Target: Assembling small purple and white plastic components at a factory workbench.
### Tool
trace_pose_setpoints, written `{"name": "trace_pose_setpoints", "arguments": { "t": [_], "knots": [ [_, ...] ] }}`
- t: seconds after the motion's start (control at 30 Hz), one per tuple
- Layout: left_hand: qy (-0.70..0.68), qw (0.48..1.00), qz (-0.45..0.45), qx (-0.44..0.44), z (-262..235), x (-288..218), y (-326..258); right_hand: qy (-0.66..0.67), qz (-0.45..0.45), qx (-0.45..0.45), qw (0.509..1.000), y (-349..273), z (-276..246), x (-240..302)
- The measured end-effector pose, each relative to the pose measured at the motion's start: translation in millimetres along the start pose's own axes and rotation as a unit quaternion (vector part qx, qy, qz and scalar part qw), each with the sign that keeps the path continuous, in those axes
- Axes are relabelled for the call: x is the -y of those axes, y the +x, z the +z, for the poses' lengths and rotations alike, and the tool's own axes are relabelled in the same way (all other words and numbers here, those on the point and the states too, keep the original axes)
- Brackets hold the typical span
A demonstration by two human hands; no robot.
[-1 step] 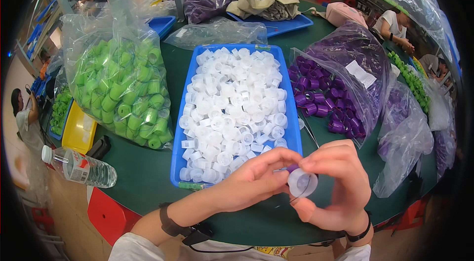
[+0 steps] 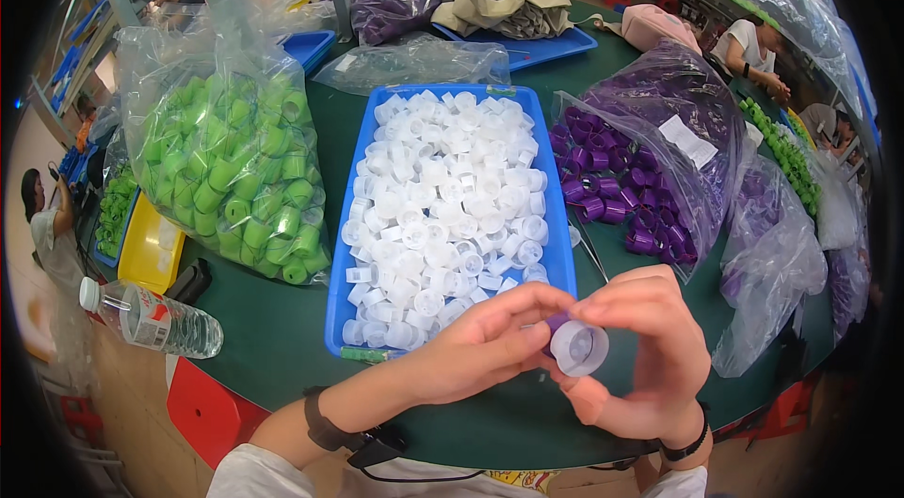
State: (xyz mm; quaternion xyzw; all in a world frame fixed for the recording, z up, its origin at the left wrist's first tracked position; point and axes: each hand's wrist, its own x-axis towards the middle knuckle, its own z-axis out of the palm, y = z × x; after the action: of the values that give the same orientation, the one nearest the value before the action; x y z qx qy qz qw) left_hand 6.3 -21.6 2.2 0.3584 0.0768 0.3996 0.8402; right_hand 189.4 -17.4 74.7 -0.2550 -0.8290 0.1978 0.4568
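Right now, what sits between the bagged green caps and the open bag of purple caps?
In the head view, a blue tray heaped with translucent white caps lies between them, plus a slim tool by its right edge.

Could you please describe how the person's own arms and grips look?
Whitish sleeves end above both wrists. The left wrist has a wide dark band, the right a thin black bracelet. The left grip and right grip wear no gloves; the right thumb seems covered.

We've got a translucent round cap (image 2: 586,351), open end facing us, purple piece (image 2: 557,321) at its left, both between left hand (image 2: 494,340) and right hand (image 2: 650,347).
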Motion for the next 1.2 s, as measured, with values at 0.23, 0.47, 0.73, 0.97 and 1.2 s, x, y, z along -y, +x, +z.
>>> {"name": "trace_pose_setpoints", "arguments": {
  "t": [0.23, 0.47, 0.73, 0.97, 1.2],
  "knots": [
    [-0.025, 1.0, -0.007, 0.015, 0.2, 0.4, -0.1, 0.089, 0.017, 0.063, 0.994, 3.8, -13.6, -6.2],
    [-0.027, 0.998, -0.002, 0.056, -3.0, -0.2, -1.4, 0.185, 0.1, 0.039, 0.977, -0.7, -9.4, -6.0],
    [0.013, 0.999, 0.039, 0.028, 0.8, -0.3, 1.1, -0.021, 0.054, 0.024, 0.998, 3.8, -16.6, 11.0],
    [0.029, 0.997, 0.058, 0.034, -4.3, 1.0, 2.0, -0.03, 0.063, 0.023, 0.997, 3.8, -17.9, 14.4],
    [0.036, 0.998, 0.052, 0.028, -3.0, 1.6, 4.1, -0.105, 0.08, 0.046, 0.99, 1.6, -22.1, 26.3]
  ]
}}
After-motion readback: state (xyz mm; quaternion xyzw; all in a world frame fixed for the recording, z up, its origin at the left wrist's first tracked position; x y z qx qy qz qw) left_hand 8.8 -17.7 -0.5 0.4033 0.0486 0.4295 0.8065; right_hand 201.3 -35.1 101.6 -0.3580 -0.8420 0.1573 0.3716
